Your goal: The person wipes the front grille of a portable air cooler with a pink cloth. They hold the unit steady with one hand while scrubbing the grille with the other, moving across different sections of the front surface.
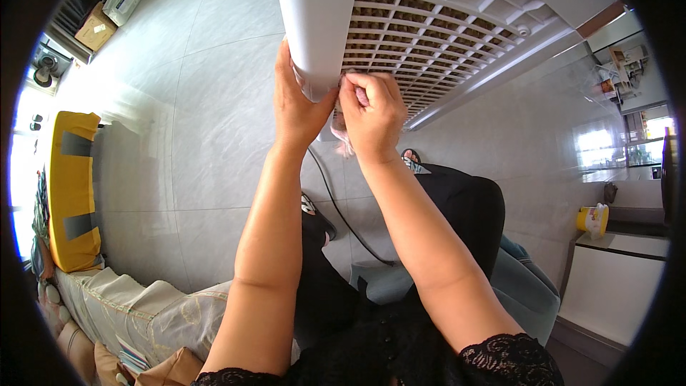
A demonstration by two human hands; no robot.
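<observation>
In front of me is a white appliance (314,21) with a slotted plastic grille (443,50); a brown, ribbed material shows behind its bars. My left hand (296,111) grips the rounded lower corner of its white frame, fingers on the outer side and thumb on the inner side. Right beside that thumb, my right hand (375,118) is closed and pressed to the lower edge of the grille. A pinkish cloth (340,129) sticks out of its fist and hangs below it. My right fingertips are partly hidden against the frame.
A black cable (336,200) runs over the grey tiled floor (214,64) to the blue-grey seat (529,279) under me. At left stand a yellow padded piece (71,186) and a covered sofa (171,314). A yellow tub (592,220) sits on a white cabinet (607,293) at right.
</observation>
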